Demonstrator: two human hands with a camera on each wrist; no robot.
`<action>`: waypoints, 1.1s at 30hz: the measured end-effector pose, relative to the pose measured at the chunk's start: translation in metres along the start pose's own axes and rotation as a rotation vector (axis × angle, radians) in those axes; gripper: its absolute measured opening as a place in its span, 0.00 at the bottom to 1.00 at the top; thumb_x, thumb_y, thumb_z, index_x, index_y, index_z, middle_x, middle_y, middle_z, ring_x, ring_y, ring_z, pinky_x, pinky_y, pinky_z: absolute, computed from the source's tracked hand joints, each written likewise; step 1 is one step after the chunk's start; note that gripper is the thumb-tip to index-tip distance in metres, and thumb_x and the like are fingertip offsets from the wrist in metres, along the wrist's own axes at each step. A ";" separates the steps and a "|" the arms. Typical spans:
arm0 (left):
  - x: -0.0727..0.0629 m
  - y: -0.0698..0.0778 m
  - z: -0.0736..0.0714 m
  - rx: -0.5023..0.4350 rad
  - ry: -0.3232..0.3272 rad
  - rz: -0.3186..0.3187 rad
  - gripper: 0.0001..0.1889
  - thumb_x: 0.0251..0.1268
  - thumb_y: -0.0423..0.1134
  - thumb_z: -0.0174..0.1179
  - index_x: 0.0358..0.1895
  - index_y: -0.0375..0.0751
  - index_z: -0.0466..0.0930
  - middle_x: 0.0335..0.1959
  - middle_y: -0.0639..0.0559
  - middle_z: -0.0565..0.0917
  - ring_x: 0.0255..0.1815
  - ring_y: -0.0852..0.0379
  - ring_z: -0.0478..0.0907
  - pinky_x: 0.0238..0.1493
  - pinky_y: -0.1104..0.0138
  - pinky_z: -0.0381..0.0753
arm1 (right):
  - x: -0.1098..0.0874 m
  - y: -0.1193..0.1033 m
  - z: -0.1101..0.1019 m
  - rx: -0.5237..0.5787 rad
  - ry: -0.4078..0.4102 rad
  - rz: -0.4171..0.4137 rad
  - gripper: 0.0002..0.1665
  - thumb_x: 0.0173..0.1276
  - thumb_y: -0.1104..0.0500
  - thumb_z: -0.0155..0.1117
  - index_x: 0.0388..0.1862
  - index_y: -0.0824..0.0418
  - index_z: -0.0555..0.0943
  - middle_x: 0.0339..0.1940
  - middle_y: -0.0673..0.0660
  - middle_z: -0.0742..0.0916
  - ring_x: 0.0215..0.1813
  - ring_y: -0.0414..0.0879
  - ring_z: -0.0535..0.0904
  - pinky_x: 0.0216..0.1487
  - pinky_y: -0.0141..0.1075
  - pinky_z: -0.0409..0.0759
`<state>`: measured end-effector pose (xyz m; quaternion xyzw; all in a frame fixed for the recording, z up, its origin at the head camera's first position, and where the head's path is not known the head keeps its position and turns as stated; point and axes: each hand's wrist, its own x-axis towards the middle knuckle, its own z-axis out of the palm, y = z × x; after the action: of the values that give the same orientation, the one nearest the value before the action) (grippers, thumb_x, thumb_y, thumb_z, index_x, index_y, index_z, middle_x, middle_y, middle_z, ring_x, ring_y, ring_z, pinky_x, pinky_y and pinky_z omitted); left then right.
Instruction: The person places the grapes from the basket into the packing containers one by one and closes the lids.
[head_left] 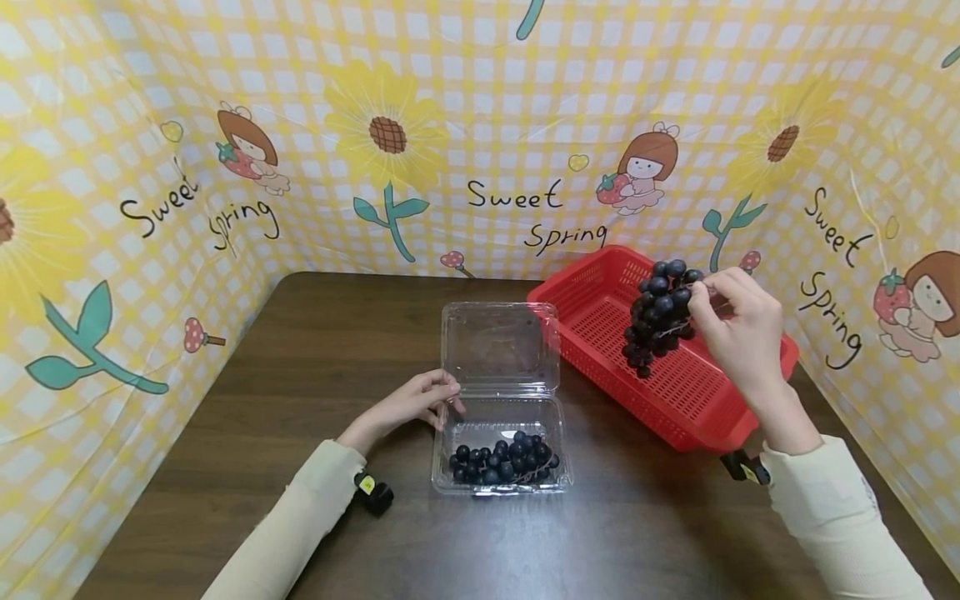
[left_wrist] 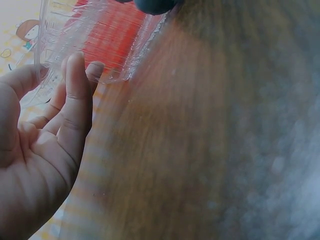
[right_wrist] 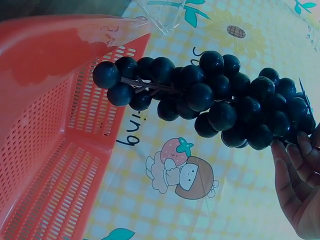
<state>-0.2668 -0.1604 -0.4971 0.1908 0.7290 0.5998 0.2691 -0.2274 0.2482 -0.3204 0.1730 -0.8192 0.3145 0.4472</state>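
My right hand (head_left: 742, 325) pinches the top of a bunch of dark grapes (head_left: 660, 304) and holds it hanging over the red plastic basket (head_left: 592, 367). In the right wrist view the bunch (right_wrist: 200, 95) stretches away from my fingertips (right_wrist: 295, 155), clear of the basket wall. A clear plastic clamshell box (head_left: 501, 417) stands on the table with its lid (head_left: 501, 346) raised. Another bunch of dark grapes (head_left: 502, 460) lies inside it. My left hand (head_left: 408, 402) grips the box's left edge near the hinge, thumb and fingers on either side of the plastic in the left wrist view.
The basket stands at the back right of the dark wooden table (head_left: 337, 333), its near left side close to the clamshell lid. Patterned yellow checked cloth (head_left: 480, 150) walls the table at the back and both sides.
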 end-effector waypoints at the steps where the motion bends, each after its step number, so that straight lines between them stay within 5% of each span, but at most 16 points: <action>1: 0.000 0.000 0.000 0.001 0.000 0.001 0.19 0.70 0.49 0.49 0.49 0.34 0.66 0.40 0.39 0.83 0.21 0.58 0.77 0.27 0.63 0.82 | 0.000 0.000 0.000 0.002 -0.001 -0.001 0.13 0.62 0.62 0.55 0.20 0.66 0.78 0.25 0.56 0.81 0.28 0.20 0.69 0.31 0.14 0.68; 33: 0.001 -0.002 -0.001 -0.013 0.003 -0.007 0.20 0.69 0.50 0.50 0.49 0.34 0.66 0.40 0.39 0.83 0.21 0.57 0.77 0.27 0.61 0.83 | 0.001 -0.016 -0.002 0.017 -0.028 -0.031 0.12 0.62 0.62 0.56 0.22 0.65 0.79 0.24 0.54 0.80 0.28 0.22 0.70 0.31 0.13 0.68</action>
<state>-0.2681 -0.1605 -0.4989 0.1855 0.7261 0.6040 0.2712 -0.2176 0.2374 -0.3135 0.1936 -0.8199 0.3120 0.4392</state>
